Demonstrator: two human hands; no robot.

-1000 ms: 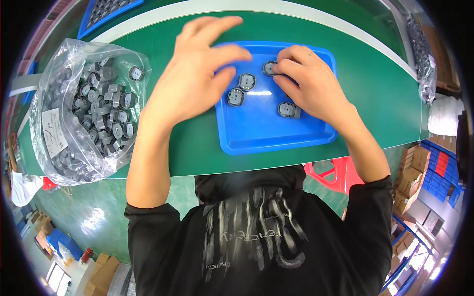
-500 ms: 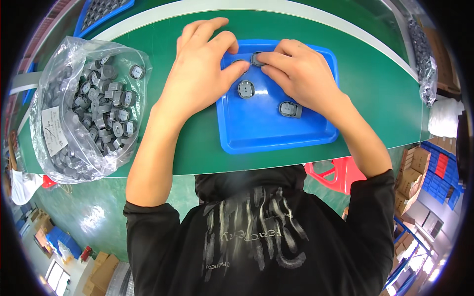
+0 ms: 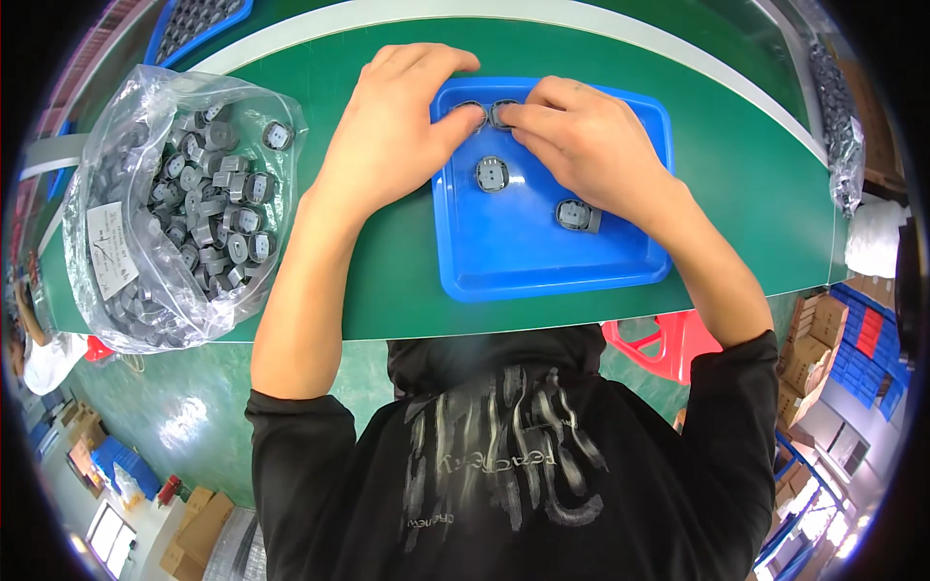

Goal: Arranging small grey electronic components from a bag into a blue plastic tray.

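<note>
Inside the blue tray (image 3: 552,281), several small round grey plastic parts with pale insides lie apart from one another. At the far left corner, the thumb of my left hand (image 3: 387,126) touches one grey part (image 3: 471,105), partly hidden by the thumb. The other fingers of that hand stretch past the tray's left edge, apart from the thumb. My right hand (image 3: 591,136) pinches a second grey part (image 3: 500,112) beside it, near the far wall. Nearer to me lie a grey part (image 3: 492,174) and another with a protruding side (image 3: 577,215).
On the left, a clear plastic bag (image 3: 145,300) holds many similar grey parts. It sits on the green table (image 3: 387,300) with a paper label (image 3: 112,250). Another blue tray (image 3: 199,29) of parts stands far left. A red stool (image 3: 668,344) is below the table edge.
My left index finger has straightened and the left hand has shifted slightly. My right hand stays on the grey part. The whole view has moved a little.
</note>
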